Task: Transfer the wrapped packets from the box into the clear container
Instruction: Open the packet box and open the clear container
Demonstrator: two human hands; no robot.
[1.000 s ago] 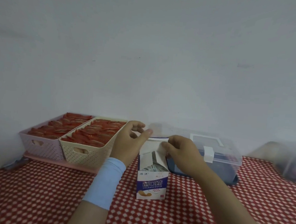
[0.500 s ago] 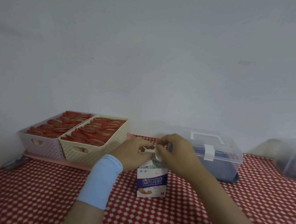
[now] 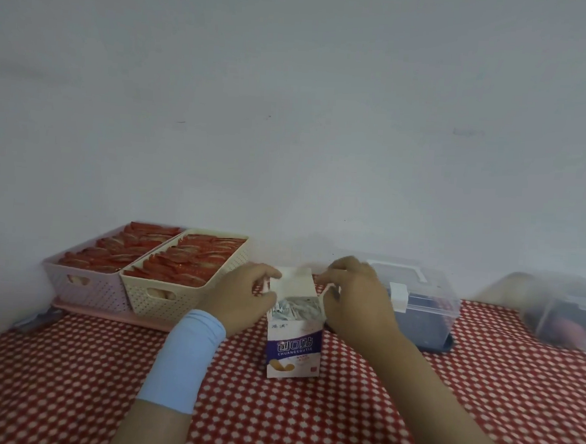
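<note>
A small white and purple box [image 3: 293,349] stands upright on the red checked tablecloth, its top flaps open. Silvery wrapped packets [image 3: 296,307] show inside the open top. My left hand [image 3: 242,297] holds the box's left flap with its fingers curled on it. My right hand [image 3: 355,294] pinches the right flap at the top edge. Behind my right hand sits a clear container [image 3: 424,298] with a white handle and latch, its lid down.
Two woven baskets, pink [image 3: 75,287] and cream [image 3: 150,293], filled with red packets stand at the back left on a pink tray. Another clear container [image 3: 567,310] is blurred at the far right. The wall rises right behind them.
The box's top flaps, folded together half a second ago, are now spread apart, exposing the packets. Both hands have moved outward to the box's sides.
</note>
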